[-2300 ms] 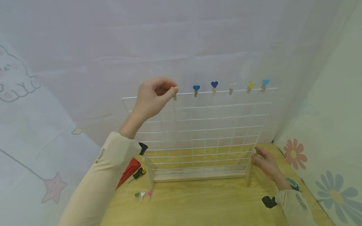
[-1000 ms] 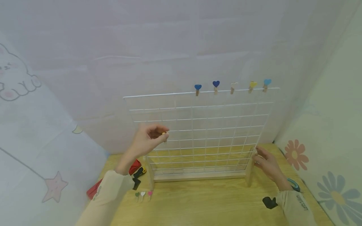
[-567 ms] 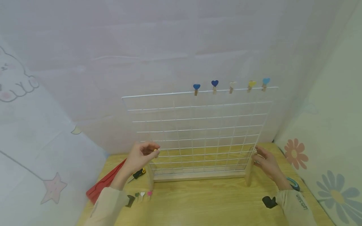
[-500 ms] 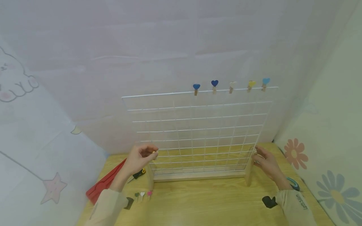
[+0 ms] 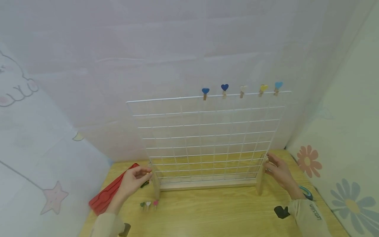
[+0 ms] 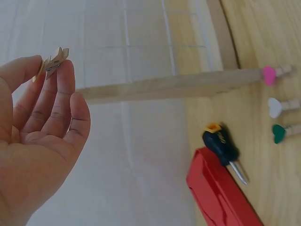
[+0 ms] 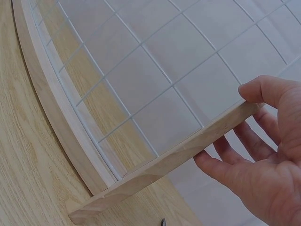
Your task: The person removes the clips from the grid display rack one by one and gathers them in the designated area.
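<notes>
My left hand [image 5: 131, 181] pinches a small wooden clothespin [image 6: 57, 62] with a yellow-orange heart between thumb and fingertips, beside the stand's left wooden post [image 6: 155, 88]. On the right, my right hand [image 5: 279, 172] grips the top of the right wooden post [image 7: 164, 164], thumb on one side and fingers beneath in the right wrist view. Between the posts rises a white wire grid [image 5: 200, 125]. Several heart clothespins sit along its top wire, among them a blue one [image 5: 205, 92], a dark blue one [image 5: 224, 88] and a yellow one [image 5: 263, 88].
Pink [image 6: 269, 75], white [image 6: 275, 108] and green [image 6: 279, 133] heart clothespins lie on the wooden table [image 5: 207, 214] in front of the left post. A red case [image 5: 103, 199] and a screwdriver [image 6: 221, 143] lie left. A teal ring-shaped object [image 5: 306, 193] is beyond the right wrist.
My left hand has taken the yellow-orange heart clothespin off the top wire and carried it down and left to the left post. My right hand stays on the right post.
</notes>
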